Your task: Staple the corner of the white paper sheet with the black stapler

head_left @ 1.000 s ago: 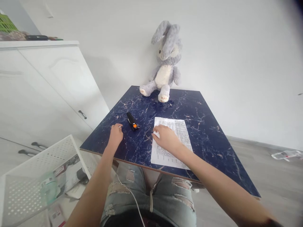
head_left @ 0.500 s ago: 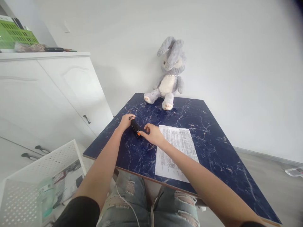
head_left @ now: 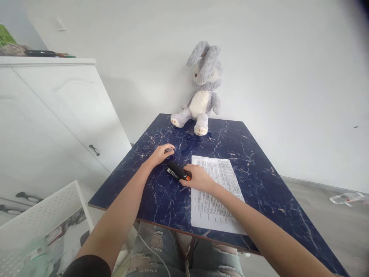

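A black stapler [head_left: 176, 170] with an orange part at its rear sits low over the blue marbled table [head_left: 161, 196], left of a printed sheet of paper [head_left: 216, 215]. My right hand [head_left: 198, 177] is closed on the stapler's orange end, thumb on the near side and fingers on the far side. Beyond the stapler and apart from it is my left hand [head_left: 162, 154], its thumb and fingers pinched on a small dark grey strip [head_left: 168, 150]. The strip is too small to tell for certain what it is. My right wrist passes over the paper.
A grey plush rabbit [head_left: 201, 88] sits at the table's far edge against the wall. On the left are a white cabinet [head_left: 66, 104] and a white perforated basket [head_left: 76, 192] with things inside. A clear plastic item [head_left: 346, 198] lies on the floor at right.
My right hand has closed round the stapler's orange end, and the stapler has shifted right and nearer, turning somewhat. My left hand has come off the stapler, still pinching the small strip. The view has shifted slightly.
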Available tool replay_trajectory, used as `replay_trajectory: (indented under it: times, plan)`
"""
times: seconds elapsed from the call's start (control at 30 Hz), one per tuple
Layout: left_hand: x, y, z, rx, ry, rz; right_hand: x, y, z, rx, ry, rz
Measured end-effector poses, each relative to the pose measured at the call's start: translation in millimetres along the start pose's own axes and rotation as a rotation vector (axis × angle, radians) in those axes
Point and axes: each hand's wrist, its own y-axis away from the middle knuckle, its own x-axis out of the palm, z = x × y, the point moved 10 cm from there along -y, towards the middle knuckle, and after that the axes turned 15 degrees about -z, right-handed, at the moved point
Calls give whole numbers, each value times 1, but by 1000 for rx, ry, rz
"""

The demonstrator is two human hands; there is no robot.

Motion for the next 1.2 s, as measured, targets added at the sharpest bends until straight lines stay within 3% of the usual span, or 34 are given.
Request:
replay_trajectory:
  times: [0.13, 0.4, 0.53, 0.6, 0.67, 0.8, 0.87, 0.93, 1.07, 1.2]
  plan:
    - [27, -3, -20, 124, -85, 87, -13, 11, -12, 39, -38, -53]
    - [24, -7, -12, 152, -200, 42, -2, 14, -2, 39, 12, 20]
    - [24, -7, -17, 161, -226, 32, -27, 9, -6, 70, -10, -55]
    - [24, -6, -16, 140, -251, 34, -49, 7, -20, 98, -111, -21]
    - [24, -5, -14, 125, -260, 35, -69, 11, -39, 92, -180, 110]
    - [24, -6, -14, 135, -238, 26, -96, 26, -95, 192, -193, 311]
    - [21, -7, -14, 139, -222, 23, -94, 31, -110, 206, -193, 365]
    - [17, -6, -15, 140, -201, 59, -84, 30, -108, 143, -176, 362]
    - [11, 2, -15, 125, -133, 219, -54, 17, -69, -42, -79, 219]
    - [1, 1, -11, 136, -109, 171, -28, 6, -40, -37, 20, 44]
